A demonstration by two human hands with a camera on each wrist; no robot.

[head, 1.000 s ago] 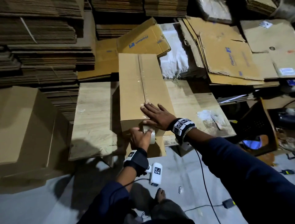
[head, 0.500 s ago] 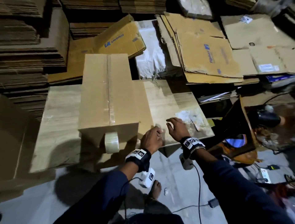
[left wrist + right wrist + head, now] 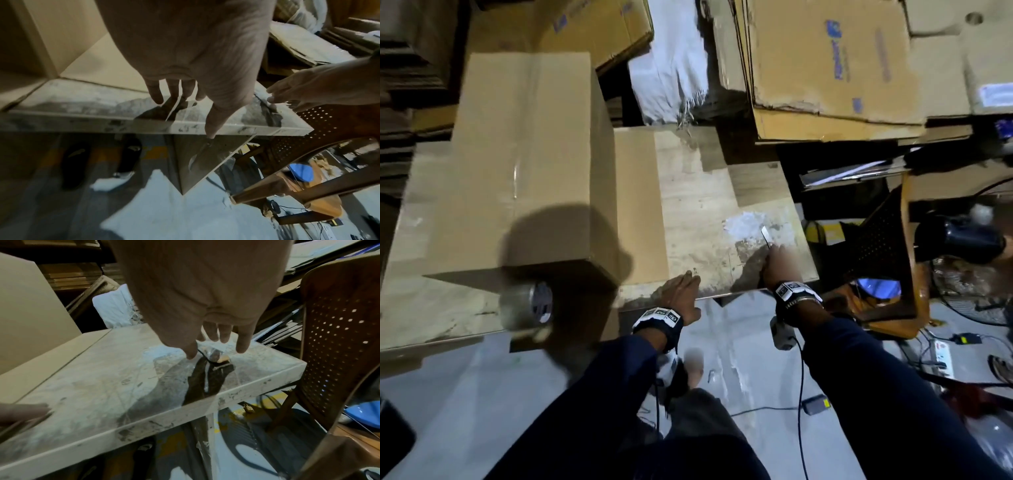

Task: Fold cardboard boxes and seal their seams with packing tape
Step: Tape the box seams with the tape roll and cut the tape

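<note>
A folded brown cardboard box (image 3: 524,154) lies on the pale table (image 3: 698,205), with clear tape along its top seam. A roll of clear packing tape (image 3: 527,305) hangs at the box's near end, and no hand holds it. My left hand (image 3: 681,291) rests flat on the table's near edge, with fingers straight and spread (image 3: 180,97). My right hand (image 3: 777,260) reaches down over a small cutter (image 3: 765,236) near the table's right corner. In the right wrist view my thumb and fingers (image 3: 218,344) come down around the cutter (image 3: 216,356) without clearly gripping it.
A brown perforated plastic chair (image 3: 887,246) stands tight against the table's right side. Flattened cartons (image 3: 842,68) and a white sack (image 3: 671,61) pile up behind. Cables and a power strip (image 3: 941,356) lie on the floor at right, and sandals (image 3: 127,155) under the table.
My left hand let go of the tape roll at the box's end and moved right onto the table edge. My right hand left the box top and went right to the cutter.
</note>
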